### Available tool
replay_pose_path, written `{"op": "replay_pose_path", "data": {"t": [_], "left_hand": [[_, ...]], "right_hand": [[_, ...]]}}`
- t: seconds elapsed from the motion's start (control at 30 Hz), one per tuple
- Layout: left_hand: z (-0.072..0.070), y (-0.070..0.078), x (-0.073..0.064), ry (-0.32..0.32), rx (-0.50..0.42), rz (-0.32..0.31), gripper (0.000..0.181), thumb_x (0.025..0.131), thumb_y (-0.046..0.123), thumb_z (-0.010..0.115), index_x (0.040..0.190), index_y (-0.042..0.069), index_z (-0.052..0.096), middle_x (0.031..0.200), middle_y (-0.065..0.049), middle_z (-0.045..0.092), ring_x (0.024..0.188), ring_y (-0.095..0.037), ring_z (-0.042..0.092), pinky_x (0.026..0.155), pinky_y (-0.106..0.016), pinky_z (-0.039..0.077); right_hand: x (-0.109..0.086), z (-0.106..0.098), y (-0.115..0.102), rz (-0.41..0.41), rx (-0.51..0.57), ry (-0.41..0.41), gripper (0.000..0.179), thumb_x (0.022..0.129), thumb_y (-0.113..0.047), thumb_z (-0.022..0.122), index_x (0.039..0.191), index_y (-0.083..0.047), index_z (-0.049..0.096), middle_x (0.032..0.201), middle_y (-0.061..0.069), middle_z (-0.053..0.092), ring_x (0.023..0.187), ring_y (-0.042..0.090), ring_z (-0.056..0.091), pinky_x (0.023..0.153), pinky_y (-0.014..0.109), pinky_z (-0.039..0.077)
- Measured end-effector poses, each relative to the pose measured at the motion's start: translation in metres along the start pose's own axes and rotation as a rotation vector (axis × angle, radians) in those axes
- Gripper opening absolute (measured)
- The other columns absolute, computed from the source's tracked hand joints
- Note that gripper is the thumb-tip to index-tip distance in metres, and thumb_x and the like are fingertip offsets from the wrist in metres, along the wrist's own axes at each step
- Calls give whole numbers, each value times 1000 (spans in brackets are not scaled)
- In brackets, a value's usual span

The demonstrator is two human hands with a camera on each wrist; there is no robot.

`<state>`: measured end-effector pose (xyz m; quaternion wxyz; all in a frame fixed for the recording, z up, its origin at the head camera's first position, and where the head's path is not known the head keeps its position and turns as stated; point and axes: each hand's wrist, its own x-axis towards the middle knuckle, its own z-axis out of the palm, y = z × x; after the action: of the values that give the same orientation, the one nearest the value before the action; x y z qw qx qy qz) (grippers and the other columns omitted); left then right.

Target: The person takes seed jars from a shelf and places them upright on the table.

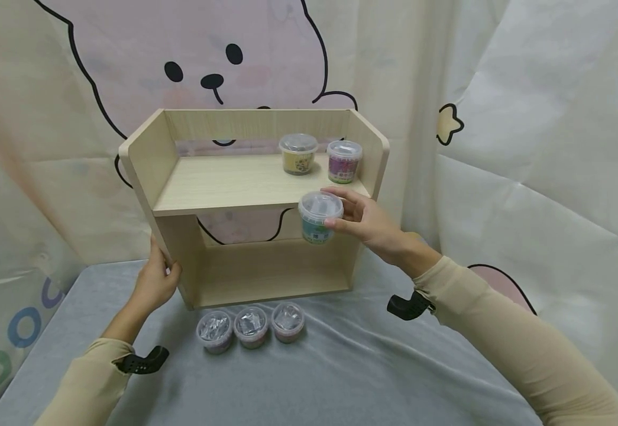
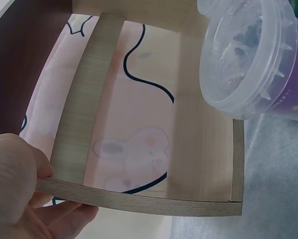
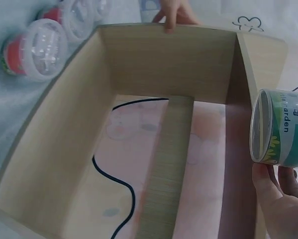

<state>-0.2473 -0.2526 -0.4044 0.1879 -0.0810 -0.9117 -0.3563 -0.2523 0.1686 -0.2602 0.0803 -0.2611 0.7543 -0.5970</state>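
In the head view my right hand [image 1: 369, 225] grips a small clear-lidded tub with a teal label [image 1: 319, 219], thumb on its near side. The tub is in front of the upper board of a two-tier wooden shelf [image 1: 266, 284]. My left hand [image 1: 154, 281] holds the shelf's left side panel low down; in the left wrist view the thumb lies inside the panel edge and the fingers outside. On the upper board stand a yellow-labelled tub [image 1: 298, 157] and, at its right, a purple-labelled tub [image 1: 343, 163]. The right wrist view shows the teal tub [image 3: 288, 128] lying sideways in that picture.
Three lidded tubs stand in a row on the grey cloth before the shelf: a left one [image 1: 215, 331], a middle one [image 1: 252, 326] and a right one [image 1: 288, 322]. A printed curtain [image 1: 404, 71] hangs close behind the shelf. Grey cloth [image 1: 340, 373] covers the table.
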Motion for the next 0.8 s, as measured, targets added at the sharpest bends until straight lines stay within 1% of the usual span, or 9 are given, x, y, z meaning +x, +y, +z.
{"op": "replay_pose_path", "data": {"t": [0.2, 0.27, 0.37, 0.53, 0.63, 0.8], "left_hand": [[-1, -1, 0, -2, 9, 8, 80, 97, 4, 48, 159, 10, -3, 120, -43, 58, 102, -58, 62, 76, -65, 50], [-1, -2, 0, -6, 9, 3, 80, 98, 4, 48, 159, 10, -3, 122, -43, 58, 104, -58, 62, 77, -65, 50], [-1, -2, -1, -11, 16, 0, 80, 98, 5, 48, 159, 9, -2, 121, -42, 58, 102, -57, 62, 77, -64, 50], [0, -3, -1, -10, 27, -3, 78, 97, 5, 49, 158, 8, 0, 115, -40, 61, 93, -51, 64, 72, -59, 50], [0, -3, 0, -18, 25, -9, 78, 97, 6, 49, 158, 8, 1, 117, -42, 59, 96, -53, 64, 74, -61, 50], [-1, -4, 0, -29, 23, -23, 78, 98, 6, 49, 158, 8, -1, 124, -44, 56, 104, -59, 62, 80, -65, 50]], "right_hand": [[-6, 3, 14, 11, 39, -16, 66, 94, -2, 63, 154, -7, 36, 139, 16, 55, 117, 11, 62, 98, 23, 52], [-8, 4, 21, 19, 56, -26, 66, 94, -2, 64, 153, -6, 36, 138, 16, 56, 117, 11, 62, 97, 23, 52], [-10, 4, 31, 23, 71, -34, 66, 94, -3, 65, 153, -5, 36, 137, 17, 56, 117, 12, 62, 97, 24, 53], [-14, 5, 49, 39, 68, -39, 68, 94, -6, 68, 153, -3, 36, 141, 20, 54, 118, 10, 62, 96, 23, 53], [-17, 6, 58, 44, 73, -40, 69, 93, -6, 69, 153, -2, 35, 141, 22, 53, 117, 9, 62, 95, 23, 54], [-23, 6, 71, 47, 74, -38, 70, 92, -8, 72, 152, -1, 36, 141, 22, 51, 117, 10, 62, 93, 23, 55]]}}
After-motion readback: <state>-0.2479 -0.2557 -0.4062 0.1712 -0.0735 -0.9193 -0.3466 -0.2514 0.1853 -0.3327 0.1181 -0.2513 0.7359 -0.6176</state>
